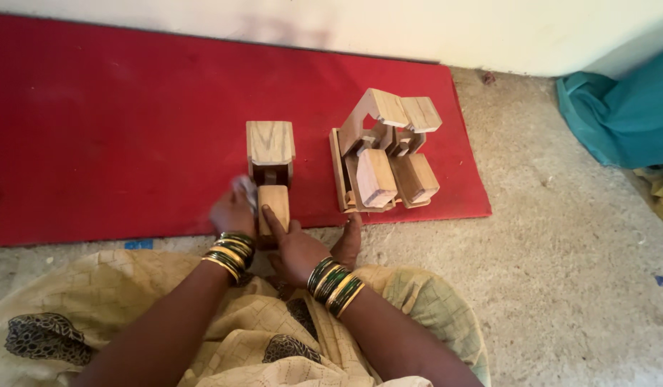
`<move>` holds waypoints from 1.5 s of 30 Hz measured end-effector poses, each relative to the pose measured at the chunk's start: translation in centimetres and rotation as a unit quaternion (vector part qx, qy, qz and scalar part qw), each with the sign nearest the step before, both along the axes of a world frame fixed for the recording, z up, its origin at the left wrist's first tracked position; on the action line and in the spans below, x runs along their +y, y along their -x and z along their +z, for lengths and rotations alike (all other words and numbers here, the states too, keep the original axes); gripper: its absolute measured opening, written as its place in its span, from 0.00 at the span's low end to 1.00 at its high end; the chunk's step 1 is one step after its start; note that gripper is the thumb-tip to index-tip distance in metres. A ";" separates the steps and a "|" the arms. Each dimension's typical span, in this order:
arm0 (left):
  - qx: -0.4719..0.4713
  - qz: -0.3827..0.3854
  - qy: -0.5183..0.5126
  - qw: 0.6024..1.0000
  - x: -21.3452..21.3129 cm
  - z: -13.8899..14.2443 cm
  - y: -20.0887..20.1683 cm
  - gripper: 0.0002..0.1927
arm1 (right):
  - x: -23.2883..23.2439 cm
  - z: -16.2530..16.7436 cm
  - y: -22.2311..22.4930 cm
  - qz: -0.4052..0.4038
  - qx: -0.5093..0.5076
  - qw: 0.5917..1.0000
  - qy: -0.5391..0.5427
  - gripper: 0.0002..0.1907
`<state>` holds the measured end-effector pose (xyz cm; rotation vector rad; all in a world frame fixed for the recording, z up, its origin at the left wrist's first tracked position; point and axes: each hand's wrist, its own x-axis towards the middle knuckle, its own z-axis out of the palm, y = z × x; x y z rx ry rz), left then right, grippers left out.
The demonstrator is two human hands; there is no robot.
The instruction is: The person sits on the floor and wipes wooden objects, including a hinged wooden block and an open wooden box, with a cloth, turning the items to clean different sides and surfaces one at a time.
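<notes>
Red mat; wooden block stack; teal cloth.

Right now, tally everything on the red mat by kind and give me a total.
Wooden pieces under the hands: 1, a block assembly that the left hand and right hand touch.
Wooden pieces standing apart: 1, a larger interlocking block structure to the right.
Small pale cloth or paper bits: 1, by the left hand's fingers.
Total: 3 things on the red mat.
</notes>
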<state>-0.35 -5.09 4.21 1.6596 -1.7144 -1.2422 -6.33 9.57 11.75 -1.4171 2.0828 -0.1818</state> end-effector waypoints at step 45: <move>0.113 -0.114 0.111 0.981 -0.1 0.7 -0.7 0.23 | -0.2 0.7 -0.2 -0.004 -0.017 1.000 0.000 0.57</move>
